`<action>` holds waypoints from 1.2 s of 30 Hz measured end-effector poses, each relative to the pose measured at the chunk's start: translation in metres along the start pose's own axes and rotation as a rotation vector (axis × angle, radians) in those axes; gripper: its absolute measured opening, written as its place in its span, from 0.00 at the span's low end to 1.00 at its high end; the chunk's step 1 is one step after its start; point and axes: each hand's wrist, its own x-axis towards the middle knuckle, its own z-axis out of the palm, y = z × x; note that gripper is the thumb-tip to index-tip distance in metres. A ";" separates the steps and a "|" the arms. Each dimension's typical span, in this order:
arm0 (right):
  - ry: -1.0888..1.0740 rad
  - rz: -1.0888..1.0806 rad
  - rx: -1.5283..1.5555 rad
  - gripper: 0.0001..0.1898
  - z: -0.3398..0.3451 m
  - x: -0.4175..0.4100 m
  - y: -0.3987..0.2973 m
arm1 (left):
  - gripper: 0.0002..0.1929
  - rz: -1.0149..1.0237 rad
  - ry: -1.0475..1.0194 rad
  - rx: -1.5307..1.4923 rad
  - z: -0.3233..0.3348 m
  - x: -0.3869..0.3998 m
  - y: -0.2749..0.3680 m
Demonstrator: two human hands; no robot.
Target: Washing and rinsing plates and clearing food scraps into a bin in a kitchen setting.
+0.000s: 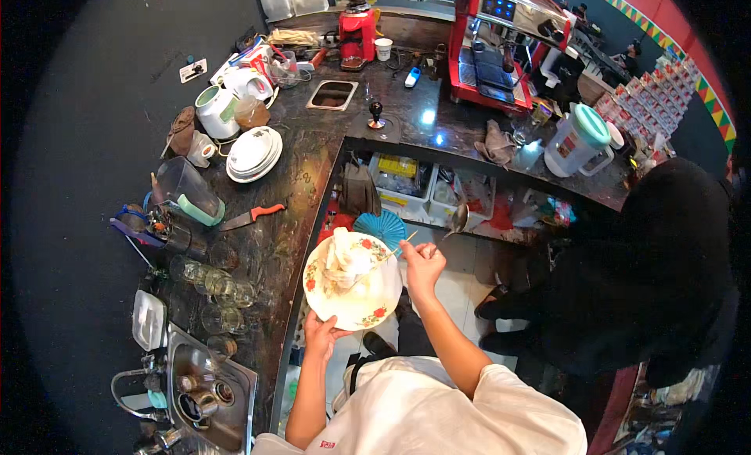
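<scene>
My left hand (pixel 321 337) grips the near rim of a white plate (pixel 372 299) with red flower prints, fingers beneath and thumb at the edge. On the plate lies a crumpled white tissue (pixel 342 258), with some pale residue beside it that I cannot make out. At the plate's right side, my right hand (pixel 425 267) pinches a metal spoon (pixel 460 218), its bowl pointing away from me. A thin pale stick (pixel 412 236) also shows at those fingertips and reaches over the plate. The plate is held in the air, off the counter's edge.
A dark counter (pixel 276 220) bends around me, bearing an orange-handled knife (pixel 252 217), stacked plates (pixel 253 153), glasses (pixel 220 285) and a blender jug (pixel 188 191). A sink (pixel 229 423) holds metal cups. Beyond stands a red espresso machine (pixel 490 56). A person in black (pixel 639 279) is close on my right.
</scene>
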 end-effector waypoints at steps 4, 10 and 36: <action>-0.045 0.101 0.119 0.24 -0.009 -0.007 -0.026 | 0.21 0.007 -0.009 -0.030 -0.001 -0.012 -0.005; -0.209 0.028 0.116 0.23 -0.011 0.007 -0.040 | 0.23 0.008 0.002 -0.046 0.014 -0.017 -0.004; -1.206 -0.405 -0.864 0.09 0.057 0.053 -0.127 | 0.23 0.151 0.146 -0.065 0.000 -0.030 0.017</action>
